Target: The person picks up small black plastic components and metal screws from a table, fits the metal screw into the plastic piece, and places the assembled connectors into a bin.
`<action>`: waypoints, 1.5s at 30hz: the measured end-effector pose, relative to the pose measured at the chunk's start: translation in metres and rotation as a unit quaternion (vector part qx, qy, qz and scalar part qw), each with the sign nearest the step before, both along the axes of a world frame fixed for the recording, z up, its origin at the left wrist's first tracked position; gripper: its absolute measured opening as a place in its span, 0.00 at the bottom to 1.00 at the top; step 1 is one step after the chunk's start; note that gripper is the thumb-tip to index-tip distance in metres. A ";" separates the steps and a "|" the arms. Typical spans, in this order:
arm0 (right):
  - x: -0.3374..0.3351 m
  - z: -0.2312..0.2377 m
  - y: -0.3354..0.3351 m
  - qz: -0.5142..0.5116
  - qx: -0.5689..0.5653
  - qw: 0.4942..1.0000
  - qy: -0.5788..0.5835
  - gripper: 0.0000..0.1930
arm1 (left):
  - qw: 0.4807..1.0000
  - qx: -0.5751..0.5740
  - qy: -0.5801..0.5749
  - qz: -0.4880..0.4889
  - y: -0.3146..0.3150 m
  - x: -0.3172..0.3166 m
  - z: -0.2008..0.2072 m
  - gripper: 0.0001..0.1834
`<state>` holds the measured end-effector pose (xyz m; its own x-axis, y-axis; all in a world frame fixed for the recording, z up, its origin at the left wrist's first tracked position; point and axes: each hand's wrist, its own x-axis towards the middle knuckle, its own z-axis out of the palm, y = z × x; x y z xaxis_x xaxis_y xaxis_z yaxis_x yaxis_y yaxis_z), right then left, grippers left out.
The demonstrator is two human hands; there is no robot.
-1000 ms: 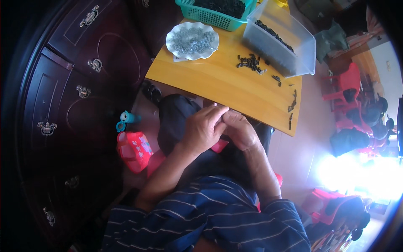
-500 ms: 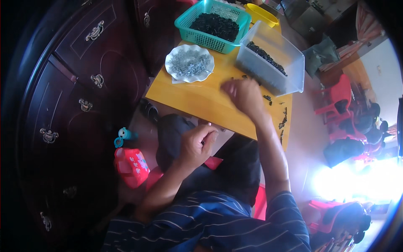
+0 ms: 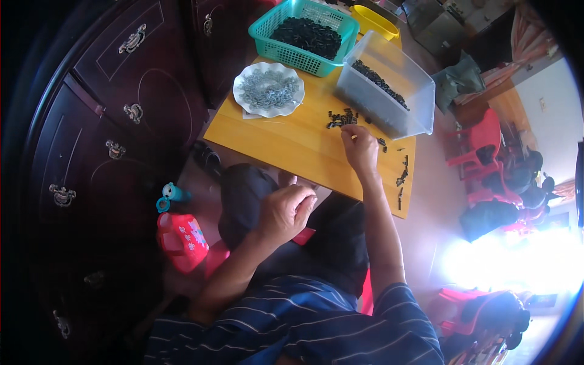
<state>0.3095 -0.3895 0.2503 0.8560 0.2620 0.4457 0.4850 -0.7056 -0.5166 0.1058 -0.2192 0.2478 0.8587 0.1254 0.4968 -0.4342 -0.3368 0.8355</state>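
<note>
My left hand point(image 3: 286, 210) is curled closed above my lap, just off the table's near edge; whatever its fingers hold is hidden. Over the tabletop, my right hand point(image 3: 361, 149) has thumb and forefinger pinched together at the near side of a loose pile of small black parts point(image 3: 342, 117). Anything between those fingertips is too small to make out. A white wavy-rimmed plate point(image 3: 238, 97) of small clear or silvery pieces lies left of the pile. Behind the pile a translucent plastic bin point(image 3: 420, 118) stands askew, with more black parts inside.
A teal mesh basket point(image 3: 292, 59) of black parts sits at the table's point(image 3: 292, 146) far side, near a yellow basin point(image 3: 374, 23). More black bits point(image 3: 401, 173) trail along the right edge. Dark drawers point(image 3: 121, 115) stand left; a red jug point(image 3: 182, 242) is on the floor.
My right hand has drawn back and lowered toward me, uncovering the black pile. My left hand stays closed in nearly the same place. The whole view has shifted slightly.
</note>
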 end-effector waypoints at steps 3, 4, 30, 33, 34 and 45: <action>-0.001 -0.010 0.005 0.002 -0.033 0.999 -0.004 0.09 | 1.000 0.009 0.001 -0.003 -0.001 -0.001 -0.002 0.00; 0.000 -0.011 0.008 -0.005 -0.039 0.999 0.015 0.10 | 1.000 0.014 0.000 -0.004 -0.001 -0.001 -0.003 0.00; -0.118 0.014 0.021 0.232 0.335 0.786 0.464 0.10 | 0.996 -0.042 0.022 0.079 0.001 0.001 0.011 0.17; -0.119 0.010 0.017 0.246 0.357 0.767 0.473 0.09 | 0.995 -0.052 0.034 0.076 0.002 0.002 0.013 0.14; -0.118 0.008 0.015 0.257 0.355 0.764 0.474 0.09 | 0.995 -0.052 0.033 0.074 0.002 0.002 0.014 0.14; -0.034 -0.009 -0.028 0.004 0.122 0.967 0.223 0.06 | 0.998 -0.046 0.023 0.046 0.001 0.001 0.008 0.07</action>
